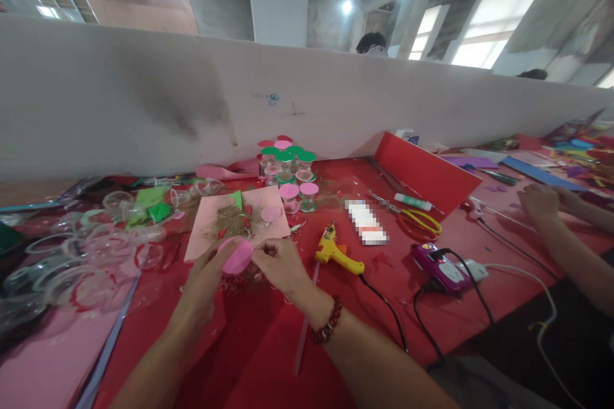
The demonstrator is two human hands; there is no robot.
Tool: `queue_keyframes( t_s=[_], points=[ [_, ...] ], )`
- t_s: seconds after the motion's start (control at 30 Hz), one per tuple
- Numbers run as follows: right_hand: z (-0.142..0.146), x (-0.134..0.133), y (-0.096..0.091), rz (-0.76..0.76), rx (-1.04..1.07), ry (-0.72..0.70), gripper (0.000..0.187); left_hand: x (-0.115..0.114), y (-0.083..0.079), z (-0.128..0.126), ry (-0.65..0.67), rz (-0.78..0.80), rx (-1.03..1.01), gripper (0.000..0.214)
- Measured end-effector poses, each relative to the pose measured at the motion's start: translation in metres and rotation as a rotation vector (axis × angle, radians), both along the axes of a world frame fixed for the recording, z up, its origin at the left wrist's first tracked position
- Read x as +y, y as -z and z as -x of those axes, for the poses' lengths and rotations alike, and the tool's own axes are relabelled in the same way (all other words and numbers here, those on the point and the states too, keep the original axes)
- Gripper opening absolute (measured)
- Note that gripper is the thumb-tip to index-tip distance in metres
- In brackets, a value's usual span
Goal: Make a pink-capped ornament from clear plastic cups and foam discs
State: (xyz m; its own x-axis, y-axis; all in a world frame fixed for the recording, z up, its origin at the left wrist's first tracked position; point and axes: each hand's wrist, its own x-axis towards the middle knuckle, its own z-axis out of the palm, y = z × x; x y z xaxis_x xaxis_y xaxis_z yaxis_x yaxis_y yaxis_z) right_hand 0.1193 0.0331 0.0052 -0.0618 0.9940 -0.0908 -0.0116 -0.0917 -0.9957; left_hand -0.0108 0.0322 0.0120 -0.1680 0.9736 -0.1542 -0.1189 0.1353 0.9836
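My left hand (207,275) is closed on a pink paper disc (238,258), held tilted over the front of the table. My right hand (282,267) has its fingertips pinched together at the disc's right edge; whatever lies between them is too small to make out. Just behind is a pale pink sheet (201,233) with a brown smear, paper scraps and another pink disc (271,214) on it. To the right of my hands lies a yellow hot glue gun (336,252). Several clear plastic cups with pink and green paper discs (285,156) stand stacked beyond the sheet.
Loose clear plastic cups (91,262) crowd the left side. Yellow-handled scissors (419,222), a glue stick (412,202), a purple power strip (441,268) with cables and a leaning red board (425,172) occupy the right. A co-worker's hands (540,204) are at far right. A white partition (144,96) runs behind.
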Motion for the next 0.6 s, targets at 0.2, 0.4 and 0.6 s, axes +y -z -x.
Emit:
queue_keyframes(
  t_s=[0.2, 0.4, 0.6],
  points=[
    [-0.001, -0.001, 0.002, -0.013, -0.048, 0.038, 0.015, 0.000, 0.001, 0.000, -0.032, -0.087, 0.120, 0.045],
    [-0.001, -0.001, -0.001, 0.059, 0.066, 0.018, 0.017, 0.001, 0.004, 0.001, -0.024, -0.074, 0.070, 0.045],
    [0.001, -0.004, -0.012, 0.198, 0.295, 0.007, 0.022, -0.006, -0.007, -0.009, -0.068, -0.087, 0.008, 0.035]
  ],
)
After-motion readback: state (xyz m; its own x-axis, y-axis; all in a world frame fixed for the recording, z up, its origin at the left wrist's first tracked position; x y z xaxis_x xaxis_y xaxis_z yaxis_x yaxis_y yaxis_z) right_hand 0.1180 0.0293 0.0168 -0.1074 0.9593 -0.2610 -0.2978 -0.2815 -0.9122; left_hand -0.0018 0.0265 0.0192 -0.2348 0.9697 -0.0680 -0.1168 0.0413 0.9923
